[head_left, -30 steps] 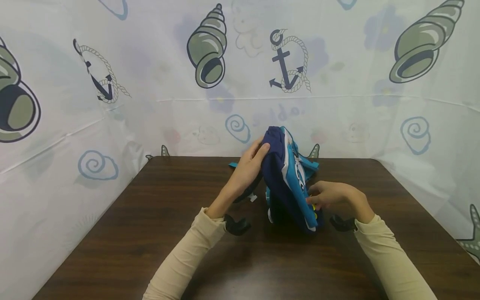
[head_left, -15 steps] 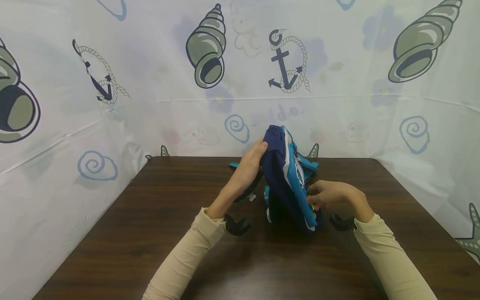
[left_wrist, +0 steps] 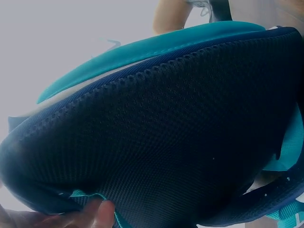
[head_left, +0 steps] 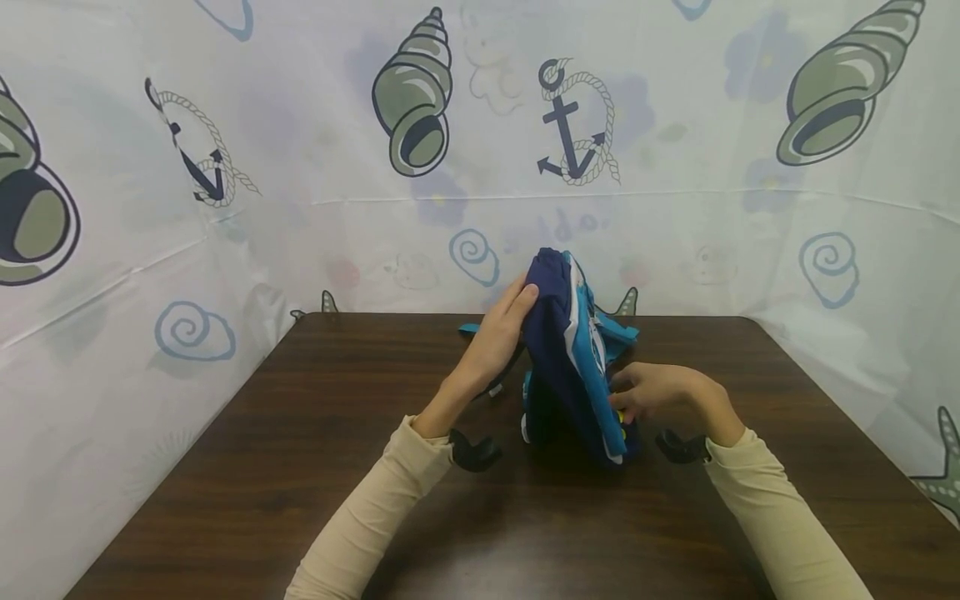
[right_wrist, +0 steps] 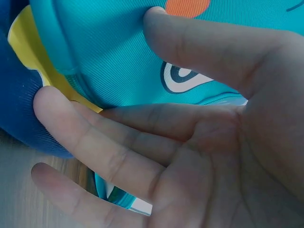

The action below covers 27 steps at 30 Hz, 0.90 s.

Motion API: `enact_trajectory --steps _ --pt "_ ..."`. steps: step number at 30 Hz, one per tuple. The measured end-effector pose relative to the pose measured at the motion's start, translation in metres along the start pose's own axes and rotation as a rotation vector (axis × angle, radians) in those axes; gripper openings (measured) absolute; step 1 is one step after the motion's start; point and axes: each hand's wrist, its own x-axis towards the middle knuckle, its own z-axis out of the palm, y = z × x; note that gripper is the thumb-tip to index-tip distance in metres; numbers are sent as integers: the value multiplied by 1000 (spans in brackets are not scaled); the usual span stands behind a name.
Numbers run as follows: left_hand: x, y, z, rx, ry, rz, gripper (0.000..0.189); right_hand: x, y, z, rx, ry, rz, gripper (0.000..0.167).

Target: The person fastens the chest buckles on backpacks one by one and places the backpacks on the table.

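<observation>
A small navy and teal backpack [head_left: 553,333] with white trim stands tilted on the table, its narrow side facing me. My left hand [head_left: 492,337] grips it near the top, thumb on the navy side. The left wrist view shows the dark mesh back panel [left_wrist: 156,128], with fingertips [left_wrist: 107,213] at a teal strap along its lower edge. My right hand [head_left: 663,388] touches the lower front. Close up, its thumb [right_wrist: 199,45] lies on the teal front [right_wrist: 109,47] while the extended fingers [right_wrist: 102,147] reach toward a yellow patch [right_wrist: 28,40] and navy fabric.
The dark wooden table [head_left: 337,467] ends at a back edge just behind the backpack. A pale curtain [head_left: 337,142] printed with shells and anchors hangs around it. A teal strap [head_left: 617,332] spreads out behind the backpack on the right. Each wrist carries a black camera mount [head_left: 474,452].
The backpack's lower end has shifted slightly left and its front has turned a little farther from view. My right hand has moved slightly left along with it; the left hand keeps its grip.
</observation>
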Motion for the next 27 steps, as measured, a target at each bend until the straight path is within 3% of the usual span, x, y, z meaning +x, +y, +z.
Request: enact_trajectory --steps 5,10,13,27 --pt "2 -1 2 20 -3 44 65 -2 0 -1 12 -15 -8 61" --pt "3 -1 3 20 -33 97 63 -3 -2 -2 24 -41 -37 46" --pt "1 -1 3 4 -48 91 61 -1 -4 -2 22 -57 -50 39" --pt "0 -2 -1 -23 -40 36 58 0 -11 1 0 -70 -63 42"
